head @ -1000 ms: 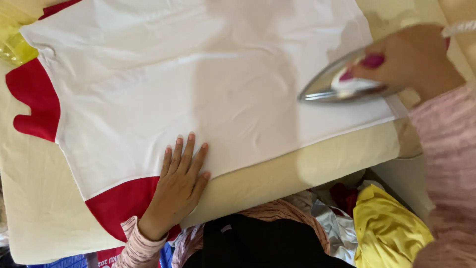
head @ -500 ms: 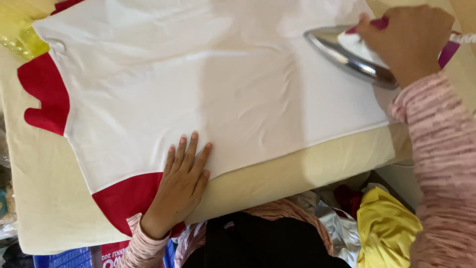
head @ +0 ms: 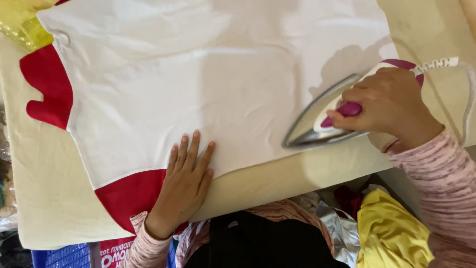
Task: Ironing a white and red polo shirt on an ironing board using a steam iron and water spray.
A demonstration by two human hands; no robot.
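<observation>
Seen from your head camera: a white shirt [head: 208, 79] with red sleeves lies spread flat over a cream padded worktop [head: 44, 198], a few soft creases across it. Your left hand [head: 186, 181] rests flat at the shirt's near edge, fingers slightly spread. Your right hand [head: 386, 106] is closed around the pink handle of a silver-soled iron [head: 317, 124], which sits on the shirt's near right corner, tip pointing left.
</observation>
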